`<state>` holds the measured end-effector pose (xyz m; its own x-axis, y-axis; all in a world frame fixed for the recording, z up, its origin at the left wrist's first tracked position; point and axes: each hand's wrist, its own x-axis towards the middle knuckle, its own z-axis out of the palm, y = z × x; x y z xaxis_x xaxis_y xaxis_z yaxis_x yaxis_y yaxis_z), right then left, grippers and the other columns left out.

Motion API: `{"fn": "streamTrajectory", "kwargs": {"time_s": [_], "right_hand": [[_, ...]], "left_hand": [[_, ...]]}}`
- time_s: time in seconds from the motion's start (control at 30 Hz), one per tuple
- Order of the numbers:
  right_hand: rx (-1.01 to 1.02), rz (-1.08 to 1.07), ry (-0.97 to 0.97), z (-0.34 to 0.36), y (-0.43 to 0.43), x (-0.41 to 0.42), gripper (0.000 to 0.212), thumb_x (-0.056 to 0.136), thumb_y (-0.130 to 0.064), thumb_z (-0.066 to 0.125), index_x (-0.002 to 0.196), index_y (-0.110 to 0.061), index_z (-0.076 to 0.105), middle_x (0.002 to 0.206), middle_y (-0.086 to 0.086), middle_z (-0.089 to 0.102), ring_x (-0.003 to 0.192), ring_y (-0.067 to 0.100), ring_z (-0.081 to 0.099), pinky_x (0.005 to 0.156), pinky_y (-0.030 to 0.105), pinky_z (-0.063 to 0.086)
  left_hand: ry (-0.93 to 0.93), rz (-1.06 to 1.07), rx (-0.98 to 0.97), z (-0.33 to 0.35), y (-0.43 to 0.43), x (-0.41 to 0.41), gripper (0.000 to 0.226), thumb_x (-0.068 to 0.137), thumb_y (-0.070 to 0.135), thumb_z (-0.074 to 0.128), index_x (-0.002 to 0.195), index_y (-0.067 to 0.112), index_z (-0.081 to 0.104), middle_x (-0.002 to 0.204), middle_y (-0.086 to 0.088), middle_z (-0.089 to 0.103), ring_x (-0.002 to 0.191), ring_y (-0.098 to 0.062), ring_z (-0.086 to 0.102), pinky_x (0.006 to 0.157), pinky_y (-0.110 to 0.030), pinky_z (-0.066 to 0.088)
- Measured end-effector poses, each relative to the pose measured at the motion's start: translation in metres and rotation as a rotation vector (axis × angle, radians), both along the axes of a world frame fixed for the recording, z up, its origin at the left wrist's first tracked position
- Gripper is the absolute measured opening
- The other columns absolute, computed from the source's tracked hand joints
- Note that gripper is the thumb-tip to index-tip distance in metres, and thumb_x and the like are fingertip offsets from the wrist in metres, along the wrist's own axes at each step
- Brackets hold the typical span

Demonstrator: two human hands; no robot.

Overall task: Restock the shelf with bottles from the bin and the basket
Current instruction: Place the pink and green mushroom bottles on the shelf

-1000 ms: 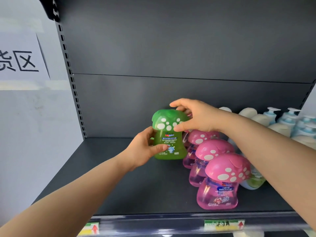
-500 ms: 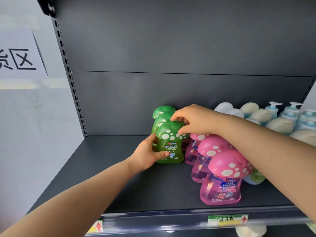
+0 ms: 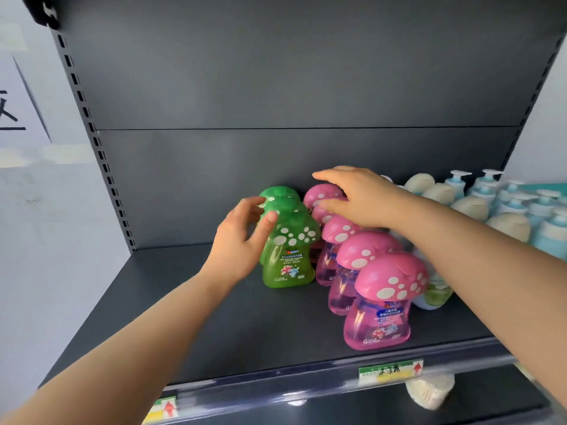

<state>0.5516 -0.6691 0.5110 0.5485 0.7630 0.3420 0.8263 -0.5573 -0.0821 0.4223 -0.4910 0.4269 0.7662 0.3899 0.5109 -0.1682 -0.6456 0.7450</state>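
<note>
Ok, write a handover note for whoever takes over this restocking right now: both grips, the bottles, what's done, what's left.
The left grip is open, fingers spread beside the front green bottle, holding nothing.
The right grip is open over the pink bottles, holding nothing.
The front green bottle stands upright on the shelf, two more green bottles behind it, left of the pink row.
Done: that bottle is placed.
Left: there is bare shelf on the left; bin and basket are out of view, so probably fetch the next bottle.
</note>
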Motion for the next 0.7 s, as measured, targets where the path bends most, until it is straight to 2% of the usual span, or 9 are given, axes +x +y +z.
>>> {"fn": "streamTrajectory", "kwargs": {"time_s": [0.1,0.23,0.33,0.47,0.57,0.7], "right_hand": [[0.073,-0.076,-0.072,0.004,-0.027,-0.007,0.058,0.091,-0.04,0.055,0.144,-0.022,0.037,0.146,0.001,0.042,0.134,0.022,0.039,0.106,0.036,0.035],[0.111,-0.165,-0.138,0.007,-0.086,-0.019,0.059,0.092,-0.04,0.054,0.144,-0.019,0.037,0.145,0.005,0.044,0.133,0.025,0.039,0.106,0.036,0.033],[0.111,-0.232,-0.155,0.003,-0.15,-0.028,0.059,0.091,-0.038,0.055,0.144,-0.021,0.037,0.143,0.006,0.046,0.131,0.027,0.042,0.105,0.037,0.035],[0.086,-0.339,-0.131,-0.007,-0.259,-0.04,0.06,0.09,-0.036,0.056,0.145,-0.022,0.035,0.145,0.007,0.044,0.131,0.027,0.041,0.106,0.037,0.034],[0.053,-0.442,-0.112,-0.019,-0.343,-0.05,0.06,0.09,-0.037,0.056,0.145,-0.023,0.035,0.146,0.007,0.043,0.132,0.028,0.041,0.107,0.038,0.035],[-0.001,-0.555,-0.079,-0.039,-0.437,-0.06,0.062,0.089,-0.037,0.056,0.145,-0.021,0.035,0.143,0.009,0.046,0.129,0.029,0.044,0.104,0.039,0.038]], "left_hand": [[-0.096,0.122,0.32,0.036,-0.03,0.001,0.047,0.092,0.037,0.053,0.134,0.015,0.048,0.125,-0.005,0.058,0.118,-0.02,0.051,0.094,-0.023,0.036],[-0.048,0.087,0.525,0.061,-0.088,0.011,0.054,0.089,0.028,0.06,0.139,0.017,0.044,0.132,-0.008,0.052,0.123,-0.029,0.044,0.102,-0.03,0.031],[-0.039,0.03,0.596,0.066,-0.147,0.015,0.056,0.087,0.026,0.062,0.138,0.014,0.045,0.134,-0.01,0.051,0.124,-0.03,0.043,0.104,-0.029,0.027],[-0.083,-0.079,0.654,0.06,-0.245,0.021,0.053,0.084,0.029,0.062,0.132,0.009,0.051,0.128,-0.012,0.056,0.118,-0.031,0.05,0.102,-0.033,0.033],[-0.086,-0.172,0.664,0.047,-0.324,0.028,0.058,0.081,0.035,0.055,0.133,0.009,0.05,0.125,-0.014,0.056,0.113,-0.036,0.052,0.098,-0.042,0.043],[-0.058,-0.288,0.645,0.025,-0.415,0.038,0.06,0.084,0.032,0.059,0.138,0.012,0.045,0.129,-0.014,0.053,0.117,-0.037,0.049,0.099,-0.045,0.042]]}}
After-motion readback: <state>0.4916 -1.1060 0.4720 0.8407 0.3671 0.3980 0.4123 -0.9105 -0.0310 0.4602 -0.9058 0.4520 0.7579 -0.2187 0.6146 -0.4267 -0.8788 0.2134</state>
